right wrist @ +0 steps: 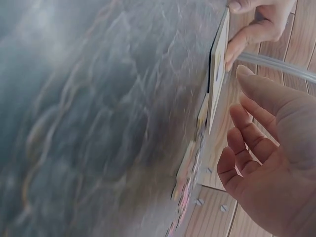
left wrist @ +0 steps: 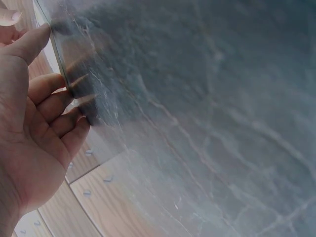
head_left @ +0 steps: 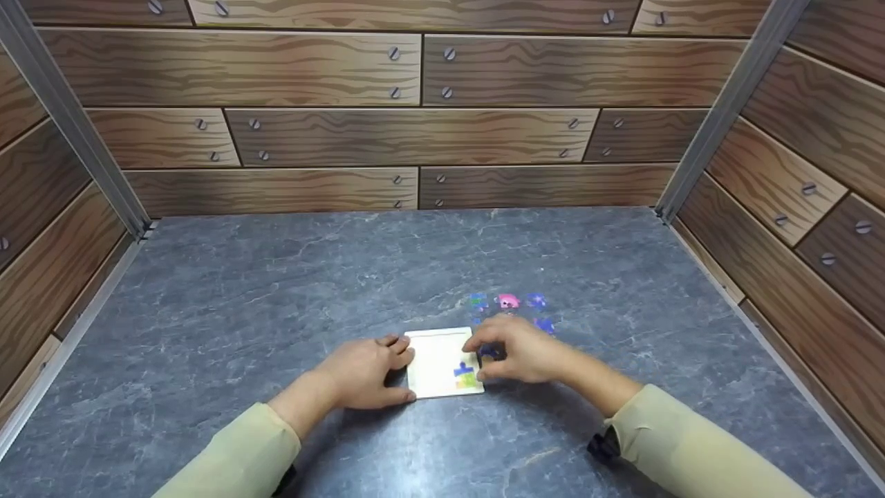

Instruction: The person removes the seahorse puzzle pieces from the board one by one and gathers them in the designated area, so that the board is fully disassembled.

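A small white puzzle tray (head_left: 435,360) lies flat on the table, with a blue and yellow-green jigsaw piece (head_left: 465,377) at its lower right. My left hand (head_left: 370,373) rests at the tray's left side, thumb at the near corner and fingertips along the edge; the left wrist view shows these fingers (left wrist: 47,86) loosely bent against it. Over the right edge is my right hand (head_left: 522,349), thumb and forefinger apart. In the right wrist view nothing sits between its fingers (right wrist: 249,131). A dark blue piece (head_left: 491,353) is partly hidden beneath that hand.
Beyond the right hand lie several loose jigsaw pieces: a green-blue one (head_left: 478,300), a pink one (head_left: 509,301), a purple one (head_left: 536,299) and a blue one (head_left: 545,325). Wood-patterned walls (head_left: 332,138) enclose the grey marbled table (head_left: 276,277) at the back and sides.
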Tool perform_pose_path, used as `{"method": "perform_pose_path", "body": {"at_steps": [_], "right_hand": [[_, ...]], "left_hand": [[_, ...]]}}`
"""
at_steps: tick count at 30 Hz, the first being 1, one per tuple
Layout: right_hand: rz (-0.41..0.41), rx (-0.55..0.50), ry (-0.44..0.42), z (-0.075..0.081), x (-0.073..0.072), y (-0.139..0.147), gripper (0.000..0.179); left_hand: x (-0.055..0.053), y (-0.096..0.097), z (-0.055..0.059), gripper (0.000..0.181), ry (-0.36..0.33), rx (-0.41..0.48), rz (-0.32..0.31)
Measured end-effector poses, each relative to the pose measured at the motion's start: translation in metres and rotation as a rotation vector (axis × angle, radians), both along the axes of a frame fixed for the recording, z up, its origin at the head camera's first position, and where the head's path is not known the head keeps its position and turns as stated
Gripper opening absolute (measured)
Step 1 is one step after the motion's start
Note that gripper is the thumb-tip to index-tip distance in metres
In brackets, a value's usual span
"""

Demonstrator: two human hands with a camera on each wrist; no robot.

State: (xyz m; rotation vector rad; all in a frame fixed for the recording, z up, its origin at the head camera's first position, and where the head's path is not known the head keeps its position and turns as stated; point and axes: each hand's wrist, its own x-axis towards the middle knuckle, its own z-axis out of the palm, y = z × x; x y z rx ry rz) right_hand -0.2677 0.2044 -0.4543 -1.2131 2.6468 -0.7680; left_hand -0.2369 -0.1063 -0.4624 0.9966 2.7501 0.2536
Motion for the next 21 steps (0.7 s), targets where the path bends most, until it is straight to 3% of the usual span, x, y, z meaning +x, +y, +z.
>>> {"method": "perform_pose_path", "body": {"at_steps": [14, 21], "right_hand": [[0.056, 0.133, 0.022, -0.006, 0.001, -0.012, 0.048], [0.071, 0.143, 0.031, -0.007, 0.0, -0.014, 0.048]], "left_hand": [[0.0, 0.001, 0.002, 0.072, -0.009, -0.026, 0.01], [0.0, 0.001, 0.002, 0.072, -0.016, -0.021, 0.013]]}}
